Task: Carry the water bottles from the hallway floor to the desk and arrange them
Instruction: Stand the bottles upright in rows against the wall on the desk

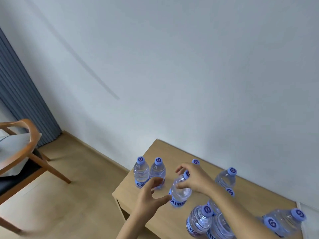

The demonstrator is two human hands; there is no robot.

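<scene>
Several clear water bottles with blue caps stand on a light wooden desk [155, 219]. Two bottles [141, 173] stand side by side at the desk's far left corner. My right hand [191, 178] grips the neck of a middle bottle [180, 192], which tilts slightly. My left hand [151, 192] is open, fingers spread, its thumb touching that bottle's lower side. Another bottle [226, 178] stands near the wall, and a blue cap [196, 162] shows behind my right hand. A cluster of bottles [200, 219] sits at the near right, partly under my right forearm.
A wooden chair [29, 152] with a grey cushion and dark seat stands on the wood floor at the left. A grey-blue curtain [20, 100] hangs behind it. A white wall [189, 66] runs along the desk's back edge.
</scene>
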